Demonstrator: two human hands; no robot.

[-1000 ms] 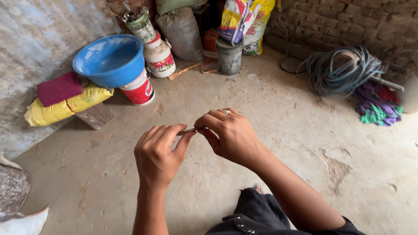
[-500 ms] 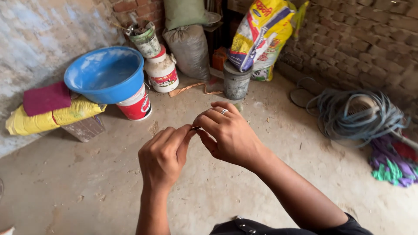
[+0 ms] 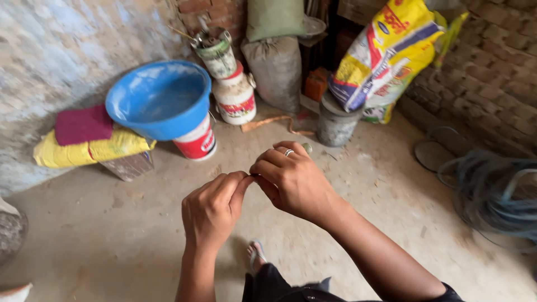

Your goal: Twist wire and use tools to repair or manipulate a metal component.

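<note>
A blue basin [image 3: 159, 98] sits on a red-and-white bucket [image 3: 197, 142] at the left. At centre, the left hand [image 3: 212, 210] and right hand [image 3: 293, 179] pinch a tiny thin thing [image 3: 253, 175] between their fingertips, mostly hidden. Its long axis seems to run left-right between the hands, though I cannot tell its pointing end.

dusty concrete floor [image 3: 112, 235]: paint buckets [image 3: 197, 141], yellow sack [image 3: 92, 150], coiled hose [image 3: 492, 193], grey pot [image 3: 334, 124].
</note>
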